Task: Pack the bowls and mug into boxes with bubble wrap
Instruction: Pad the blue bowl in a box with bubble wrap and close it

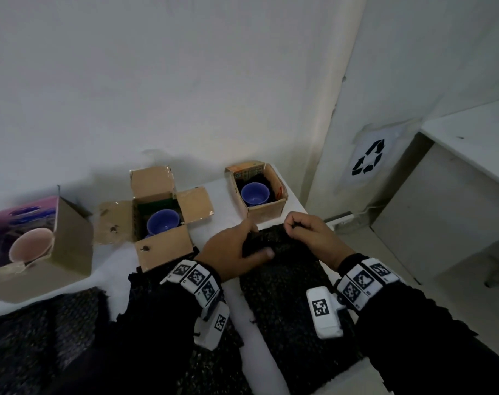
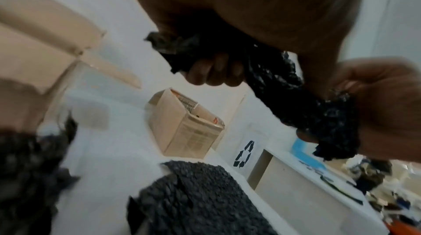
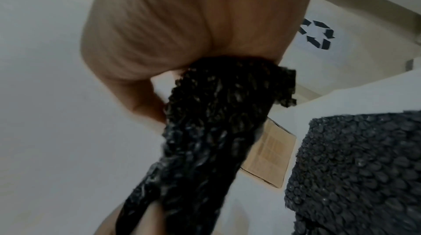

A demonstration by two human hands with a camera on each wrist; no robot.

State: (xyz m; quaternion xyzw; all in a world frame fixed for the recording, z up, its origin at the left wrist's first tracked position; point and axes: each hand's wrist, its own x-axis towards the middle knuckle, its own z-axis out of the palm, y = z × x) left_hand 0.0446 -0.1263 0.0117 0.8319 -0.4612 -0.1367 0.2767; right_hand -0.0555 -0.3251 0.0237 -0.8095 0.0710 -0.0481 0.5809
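- On the white table [image 1: 236, 201], both hands held one strip of black bubble wrap [image 1: 266, 240] raised above a larger flat sheet of the same black wrap [image 1: 285, 295].
- Left hand [image 1: 231, 252]: fingers curled round the bunched left end of the strip, thumb laid across its front; the left wrist view showed the fingertips [image 2: 214, 73] wrapped under the wrap.
- Right hand [image 1: 311, 235]: fingers curled, pinching the right end of the strip at its top edge; the right wrist view showed wrap hanging from the closed palm.
- Right cardboard box [image 1: 265, 206], flaps up, stood just beyond the hands and held a blue bowl [image 1: 254, 193] upright on dark lining.
- Middle cardboard box [image 1: 157, 220], all four flaps spread open, held a second blue bowl [image 1: 162, 222], tilted toward the camera.
- Left box [image 1: 65, 240] lay near the table's left edge with a pink mug [image 1: 31, 245] at its open face; whether the mug sat inside or just in front could not be determined.
- Further black bubble wrap [image 1: 43, 332] lay at the near left of the table.
- A recycling symbol [image 1: 368, 158] was on the bin to the right.
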